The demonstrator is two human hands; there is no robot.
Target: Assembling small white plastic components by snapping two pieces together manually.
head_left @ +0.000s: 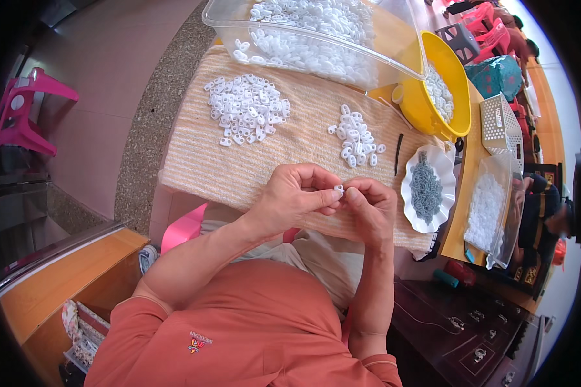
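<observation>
My left hand [295, 195] and my right hand [372, 208] meet just above the near edge of the cloth-covered table [193, 138]. Between their fingertips is a small white plastic piece [339, 189], pinched from both sides; its details are too small to make out. Beyond my left hand lies a heap of white plastic pieces with holes [250, 108]. A smaller group of white oval pieces [355, 134] lies beyond my right hand. Right of that hand, a white wavy-edged dish [408, 208] holds many small grey pieces [426, 188], perhaps metal. A thin black stick [398, 155] lies near the dish.
A large clear bin [342, 45] of white pieces stands at the table's far side. Beside it is a yellow basin [421, 109], also with white pieces. Farther right are a perforated white basket [501, 122] and a clear tray [501, 238]. A pink stool [29, 113] stands left.
</observation>
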